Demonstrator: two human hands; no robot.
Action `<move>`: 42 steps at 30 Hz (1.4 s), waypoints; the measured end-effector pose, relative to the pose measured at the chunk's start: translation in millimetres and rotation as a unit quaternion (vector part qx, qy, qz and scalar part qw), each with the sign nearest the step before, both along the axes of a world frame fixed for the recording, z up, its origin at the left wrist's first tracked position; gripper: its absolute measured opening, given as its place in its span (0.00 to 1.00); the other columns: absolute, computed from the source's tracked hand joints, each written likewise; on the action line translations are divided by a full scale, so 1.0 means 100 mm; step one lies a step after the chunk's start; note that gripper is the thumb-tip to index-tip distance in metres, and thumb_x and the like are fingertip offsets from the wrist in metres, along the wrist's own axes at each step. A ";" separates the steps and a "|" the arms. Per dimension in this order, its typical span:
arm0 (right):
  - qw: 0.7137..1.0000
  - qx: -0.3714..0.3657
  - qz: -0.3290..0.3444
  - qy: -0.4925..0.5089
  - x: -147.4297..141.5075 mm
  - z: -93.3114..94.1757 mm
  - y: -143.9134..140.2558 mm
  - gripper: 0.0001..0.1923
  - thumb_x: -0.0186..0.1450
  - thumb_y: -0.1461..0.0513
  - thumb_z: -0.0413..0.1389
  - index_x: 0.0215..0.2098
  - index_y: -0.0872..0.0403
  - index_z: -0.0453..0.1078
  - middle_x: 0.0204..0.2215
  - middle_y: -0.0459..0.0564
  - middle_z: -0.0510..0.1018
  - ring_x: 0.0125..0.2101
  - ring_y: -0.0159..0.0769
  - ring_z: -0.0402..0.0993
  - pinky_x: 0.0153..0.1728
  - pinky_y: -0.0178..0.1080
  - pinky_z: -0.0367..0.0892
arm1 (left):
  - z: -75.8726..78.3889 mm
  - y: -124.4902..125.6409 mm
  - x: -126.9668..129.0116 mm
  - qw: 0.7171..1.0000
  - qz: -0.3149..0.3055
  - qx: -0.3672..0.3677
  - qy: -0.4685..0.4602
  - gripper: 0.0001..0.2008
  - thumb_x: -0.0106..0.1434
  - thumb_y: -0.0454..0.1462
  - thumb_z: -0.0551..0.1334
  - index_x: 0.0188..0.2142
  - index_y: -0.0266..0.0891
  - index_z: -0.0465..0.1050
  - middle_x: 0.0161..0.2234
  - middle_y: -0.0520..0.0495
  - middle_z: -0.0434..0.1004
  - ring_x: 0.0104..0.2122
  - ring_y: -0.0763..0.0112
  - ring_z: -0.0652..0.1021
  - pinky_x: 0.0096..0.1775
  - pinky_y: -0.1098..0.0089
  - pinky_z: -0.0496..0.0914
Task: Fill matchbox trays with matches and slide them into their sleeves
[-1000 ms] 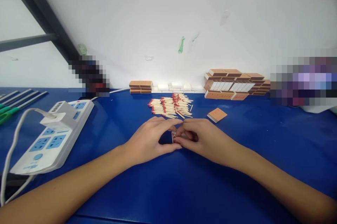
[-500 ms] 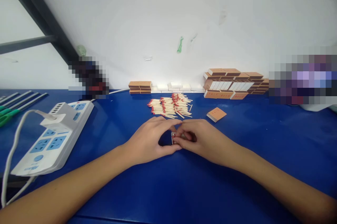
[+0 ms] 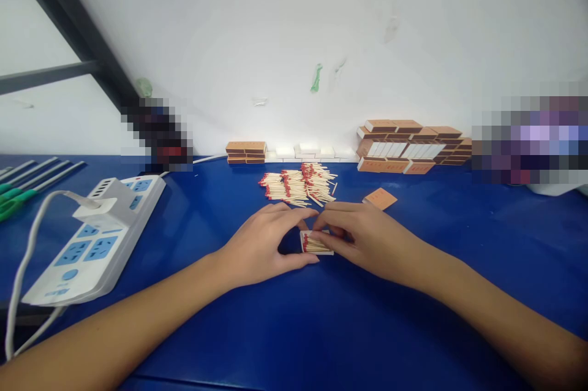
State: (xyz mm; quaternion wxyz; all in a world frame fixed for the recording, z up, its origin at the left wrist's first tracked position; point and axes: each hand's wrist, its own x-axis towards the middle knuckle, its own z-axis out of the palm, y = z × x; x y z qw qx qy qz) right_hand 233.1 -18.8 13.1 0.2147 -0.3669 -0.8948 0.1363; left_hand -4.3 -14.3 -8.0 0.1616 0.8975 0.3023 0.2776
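Observation:
On the blue table lies a small white matchbox tray (image 3: 316, 250) with red-tipped matches (image 3: 311, 244) laid in it, heads toward the left. My left hand (image 3: 264, 247) curves around the tray's left end, thumb and fingers apart, nothing seen between them. Over the tray, my right hand (image 3: 356, 231) has its thumb and fingertips drawn together at the matches; whether a match is between them is hidden. Just beyond the hands is a heap of loose matches (image 3: 298, 186). An orange matchbox sleeve (image 3: 382, 198) lies behind my right hand, partly covered by it.
Along the wall stand stacked orange matchboxes (image 3: 245, 149), a row of white trays (image 3: 307, 152) and a larger matchbox stack (image 3: 397, 146). A white power strip (image 3: 114, 262) with a plugged cable is at left, near green-handled tools (image 3: 18, 198). Blurred patches hide both back corners.
My right hand has shifted slightly right and lifted off the tray a little, so more matches inside it show. My left hand stays almost in place.

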 end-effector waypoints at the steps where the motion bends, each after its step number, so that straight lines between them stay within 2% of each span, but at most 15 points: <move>1: 1.000 0.020 -0.002 -0.002 0.01 0.00 0.01 0.10 0.74 0.61 0.57 0.34 0.54 0.74 0.28 0.45 0.75 0.26 0.31 0.68 0.29 0.36 0.58 | 0.00 0.00 0.00 1.000 -0.001 0.006 -0.010 0.30 0.63 0.45 0.74 0.60 0.39 0.70 0.48 0.44 0.84 0.49 0.55 0.82 0.54 0.52 0.76; 3: 0.997 0.067 -0.022 -0.001 0.05 0.03 0.04 0.09 0.74 0.62 0.57 0.36 0.54 0.75 0.26 0.45 0.74 0.24 0.30 0.67 0.28 0.36 0.57 | 0.02 -0.02 0.01 0.999 0.006 0.030 -0.045 0.26 0.63 0.44 0.74 0.58 0.40 0.72 0.48 0.45 0.85 0.49 0.58 0.83 0.54 0.54 0.76; 6: 0.979 0.152 -0.129 0.032 0.19 0.13 0.13 0.10 0.73 0.60 0.57 0.34 0.53 0.75 0.21 0.42 0.69 0.21 0.31 0.63 0.26 0.37 0.55 | 0.03 -0.04 0.01 0.993 0.030 0.063 -0.094 0.21 0.64 0.44 0.73 0.53 0.41 0.75 0.48 0.45 0.85 0.49 0.60 0.83 0.55 0.57 0.76; 8: 0.958 0.188 -0.210 0.054 0.31 0.18 0.23 0.14 0.72 0.58 0.58 0.29 0.53 0.73 0.18 0.42 0.65 0.20 0.31 0.60 0.26 0.38 0.54 | 0.03 -0.04 0.00 0.995 0.031 0.051 -0.077 0.21 0.64 0.44 0.73 0.53 0.41 0.76 0.48 0.45 0.85 0.48 0.60 0.83 0.54 0.56 0.76; 10: 0.954 0.180 -0.234 0.057 0.43 0.20 0.33 0.14 0.71 0.57 0.58 0.28 0.53 0.73 0.18 0.42 0.66 0.20 0.32 0.61 0.26 0.38 0.55 | 0.01 -0.03 -0.01 0.999 0.018 0.024 -0.040 0.21 0.64 0.44 0.73 0.54 0.41 0.76 0.47 0.45 0.85 0.47 0.59 0.83 0.53 0.55 0.76; 15: 0.986 0.047 -0.158 0.025 0.45 -0.01 0.48 0.11 0.70 0.53 0.60 0.36 0.51 0.78 0.27 0.46 0.76 0.27 0.35 0.69 0.29 0.38 0.62 | 0.02 -0.02 0.00 0.999 0.018 0.011 -0.028 0.21 0.66 0.44 0.72 0.55 0.42 0.75 0.48 0.45 0.85 0.49 0.59 0.82 0.56 0.55 0.74; 20: 0.988 0.027 -0.155 -0.008 0.24 -0.23 0.53 0.10 0.69 0.54 0.61 0.37 0.52 0.76 0.35 0.50 0.77 0.32 0.37 0.72 0.34 0.39 0.64 | 0.02 -0.02 0.03 1.000 0.018 -0.018 -0.011 0.21 0.65 0.43 0.72 0.56 0.42 0.75 0.49 0.45 0.84 0.49 0.57 0.82 0.55 0.55 0.74; 24: 0.988 0.005 -0.151 -0.035 0.20 -0.22 0.55 0.10 0.71 0.56 0.59 0.34 0.53 0.73 0.34 0.49 0.76 0.31 0.36 0.71 0.32 0.38 0.62 | 0.01 -0.02 0.03 0.999 0.027 -0.023 -0.011 0.20 0.65 0.44 0.72 0.54 0.43 0.75 0.50 0.45 0.84 0.50 0.57 0.81 0.56 0.54 0.73; 29: 0.988 0.012 -0.132 -0.074 0.24 -0.18 0.51 0.13 0.75 0.55 0.53 0.36 0.53 0.70 0.37 0.51 0.76 0.32 0.36 0.72 0.32 0.38 0.61 | 0.01 -0.02 0.03 0.999 0.030 -0.030 -0.012 0.20 0.64 0.44 0.72 0.53 0.43 0.75 0.52 0.45 0.83 0.51 0.56 0.81 0.56 0.53 0.74; 35: 0.983 0.009 -0.130 -0.127 0.25 -0.18 0.47 0.16 0.78 0.53 0.48 0.38 0.54 0.68 0.40 0.53 0.76 0.32 0.36 0.73 0.30 0.38 0.60 | 0.03 -0.01 0.02 0.998 0.043 -0.041 -0.021 0.28 0.64 0.44 0.73 0.61 0.44 0.70 0.49 0.46 0.84 0.53 0.55 0.81 0.58 0.51 0.73; 38: 0.982 -0.007 -0.134 -0.130 0.30 -0.17 0.47 0.17 0.79 0.51 0.47 0.39 0.53 0.68 0.41 0.53 0.75 0.33 0.38 0.74 0.33 0.39 0.63 | 0.03 -0.01 0.02 0.997 0.053 -0.045 -0.027 0.31 0.64 0.43 0.73 0.63 0.44 0.68 0.47 0.47 0.84 0.51 0.56 0.81 0.57 0.51 0.73; 42: 0.987 -0.040 -0.129 -0.093 0.37 -0.10 0.43 0.18 0.78 0.49 0.47 0.40 0.52 0.68 0.41 0.53 0.76 0.35 0.38 0.74 0.36 0.40 0.65 | 0.00 0.00 0.02 0.995 0.088 -0.018 -0.036 0.29 0.63 0.42 0.73 0.61 0.43 0.69 0.46 0.47 0.84 0.50 0.56 0.82 0.57 0.51 0.74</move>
